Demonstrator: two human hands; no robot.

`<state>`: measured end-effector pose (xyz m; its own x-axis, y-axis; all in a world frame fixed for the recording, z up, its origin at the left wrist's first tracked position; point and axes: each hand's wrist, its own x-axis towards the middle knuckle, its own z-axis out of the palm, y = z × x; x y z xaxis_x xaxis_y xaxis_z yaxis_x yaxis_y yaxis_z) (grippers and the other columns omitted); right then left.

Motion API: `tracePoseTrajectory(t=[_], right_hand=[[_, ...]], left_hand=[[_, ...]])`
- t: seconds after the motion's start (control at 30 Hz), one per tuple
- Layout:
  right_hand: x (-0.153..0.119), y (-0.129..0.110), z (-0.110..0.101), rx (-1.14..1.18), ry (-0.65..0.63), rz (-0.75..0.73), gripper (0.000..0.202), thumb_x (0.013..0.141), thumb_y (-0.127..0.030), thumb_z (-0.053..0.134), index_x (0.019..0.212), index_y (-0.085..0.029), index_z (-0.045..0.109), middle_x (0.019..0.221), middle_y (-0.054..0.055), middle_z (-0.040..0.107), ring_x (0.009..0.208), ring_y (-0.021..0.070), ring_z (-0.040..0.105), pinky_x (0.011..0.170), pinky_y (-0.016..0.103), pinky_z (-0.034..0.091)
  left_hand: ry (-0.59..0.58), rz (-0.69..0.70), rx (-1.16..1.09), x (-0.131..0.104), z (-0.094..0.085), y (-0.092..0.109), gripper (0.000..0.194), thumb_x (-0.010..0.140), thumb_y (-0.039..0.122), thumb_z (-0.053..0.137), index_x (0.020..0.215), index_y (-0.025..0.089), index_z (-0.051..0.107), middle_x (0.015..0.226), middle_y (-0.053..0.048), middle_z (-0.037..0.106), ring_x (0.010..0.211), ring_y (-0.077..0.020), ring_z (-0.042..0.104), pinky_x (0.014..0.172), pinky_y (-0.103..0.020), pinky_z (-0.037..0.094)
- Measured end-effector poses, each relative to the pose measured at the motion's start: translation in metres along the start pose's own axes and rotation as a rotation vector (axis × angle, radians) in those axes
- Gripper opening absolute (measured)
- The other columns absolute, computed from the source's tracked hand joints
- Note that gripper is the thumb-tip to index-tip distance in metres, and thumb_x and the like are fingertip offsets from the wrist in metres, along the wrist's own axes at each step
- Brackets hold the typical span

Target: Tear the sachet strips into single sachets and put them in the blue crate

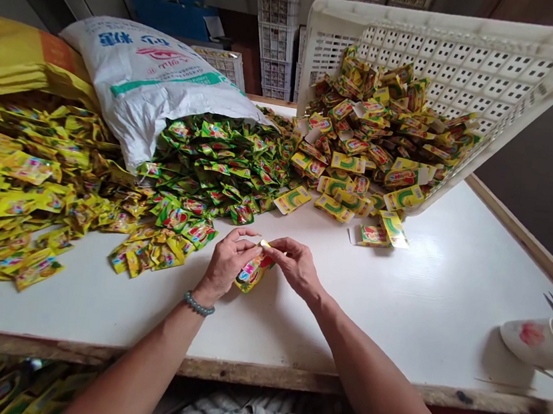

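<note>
Head view: across the tabletop (425,306), plenty seemingly remains: the far-right basket (519,75) spilling cartons (348,162), sachets (221,166) heaped left. Near centre, left hand (227,258) and right hand (298,265), fingers pinched nearly together, hold one yellow pack (249,273), apparently unfinished.

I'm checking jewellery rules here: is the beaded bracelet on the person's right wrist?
No, the beaded bracelet circles the left wrist, while the right wrist is bare.

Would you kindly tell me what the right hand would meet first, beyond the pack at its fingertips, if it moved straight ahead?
Probably the left hand, which faces the right hand across the yellow pack; the green packets look farther on, though depth is unclear.
</note>
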<state>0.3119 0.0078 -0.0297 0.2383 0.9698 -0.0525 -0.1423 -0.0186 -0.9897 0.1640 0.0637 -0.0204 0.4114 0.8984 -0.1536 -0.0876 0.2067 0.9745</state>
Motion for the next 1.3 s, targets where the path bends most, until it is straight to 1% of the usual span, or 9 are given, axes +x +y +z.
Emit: tracePoseTrajectory(t=[0.2,0.37,0.67,0.77,0.87,1.0,1.13,1.2,1.3], right_hand=[[0.005,0.004,-0.010,0.081,-0.021,0.100,0.039,0.066,-0.050,0.079,0.077,-0.014,0.074,0.071,0.004,0.071,0.065,0.0139,0.060,0.067,0.027,0.048],[0.000,-0.003,-0.016,-0.089,-0.102,0.077,0.033,0.071,-0.046,0.074,0.083,-0.016,0.079,0.079,0.006,0.076,0.075,0.0194,0.066,0.075,0.032,0.051],[-0.022,0.002,0.015,-0.282,0.046,-0.095,0.035,0.090,-0.037,0.056,0.121,-0.028,0.071,0.120,0.004,0.071,0.112,0.0233,0.064,0.099,0.037,0.048],[-0.019,0.004,0.016,-0.278,0.038,-0.116,0.033,0.092,-0.043,0.054,0.112,-0.026,0.075,0.111,0.004,0.074,0.106,0.0224,0.065,0.095,0.034,0.049],[-0.012,0.001,0.006,-0.297,0.112,-0.125,0.041,0.095,-0.048,0.048,0.084,-0.023,0.078,0.092,0.004,0.075,0.098,0.0208,0.065,0.089,0.032,0.050],[0.008,-0.007,-0.043,-0.504,0.511,-0.279,0.034,0.096,-0.041,0.047,0.083,-0.023,0.073,0.104,0.008,0.072,0.106,0.0206,0.059,0.097,0.036,0.044],[0.028,-0.024,-0.137,-0.830,1.006,-0.181,0.032,0.091,-0.044,0.049,0.105,-0.021,0.069,0.131,0.013,0.059,0.127,0.0290,0.042,0.106,0.052,0.032],[0.035,-0.034,-0.177,-0.919,1.047,0.034,0.039,0.088,-0.048,0.052,0.114,-0.023,0.066,0.132,0.016,0.055,0.124,0.0320,0.043,0.102,0.056,0.032],[0.042,-0.040,-0.198,-1.140,0.816,0.252,0.047,0.085,-0.051,0.056,0.125,-0.027,0.061,0.132,0.015,0.054,0.117,0.0328,0.050,0.100,0.055,0.031]], left_hand=[[-0.009,-0.037,0.017,0.000,0.000,0.000,0.053,0.058,0.036,0.087,0.099,0.016,0.059,0.076,-0.003,0.073,0.063,-0.0184,0.067,0.059,-0.028,0.052],[-0.028,-0.046,0.022,-0.001,-0.003,0.001,0.054,0.058,0.040,0.087,0.100,0.015,0.063,0.069,-0.002,0.072,0.060,-0.0179,0.066,0.058,-0.027,0.051],[0.073,-0.018,-0.089,0.001,-0.003,0.001,0.055,0.059,0.039,0.086,0.102,0.016,0.060,0.067,0.001,0.070,0.056,-0.0149,0.064,0.057,-0.026,0.050],[0.050,-0.028,-0.098,0.001,-0.001,0.002,0.058,0.059,0.039,0.086,0.105,0.017,0.059,0.066,0.002,0.069,0.057,-0.0141,0.063,0.058,-0.024,0.050],[-0.077,-0.092,-0.032,-0.003,0.002,0.005,0.061,0.063,0.041,0.084,0.113,0.020,0.056,0.066,0.002,0.068,0.058,-0.0155,0.063,0.057,-0.024,0.049],[-0.395,-0.218,0.207,-0.007,0.001,0.001,0.050,0.068,0.044,0.079,0.109,0.020,0.063,0.064,0.001,0.065,0.058,-0.0163,0.061,0.055,-0.024,0.046],[-0.559,-0.192,0.430,-0.003,-0.006,-0.009,0.041,0.066,0.048,0.078,0.095,0.019,0.071,0.054,0.004,0.057,0.051,-0.0141,0.051,0.050,-0.023,0.038],[-0.547,-0.155,0.495,-0.001,-0.006,-0.012,0.040,0.065,0.048,0.077,0.092,0.019,0.072,0.053,0.004,0.054,0.051,-0.0138,0.049,0.049,-0.022,0.037],[-0.503,-0.125,0.549,0.000,-0.002,-0.008,0.040,0.064,0.049,0.076,0.089,0.018,0.074,0.054,0.004,0.052,0.051,-0.0141,0.047,0.050,-0.022,0.035]])
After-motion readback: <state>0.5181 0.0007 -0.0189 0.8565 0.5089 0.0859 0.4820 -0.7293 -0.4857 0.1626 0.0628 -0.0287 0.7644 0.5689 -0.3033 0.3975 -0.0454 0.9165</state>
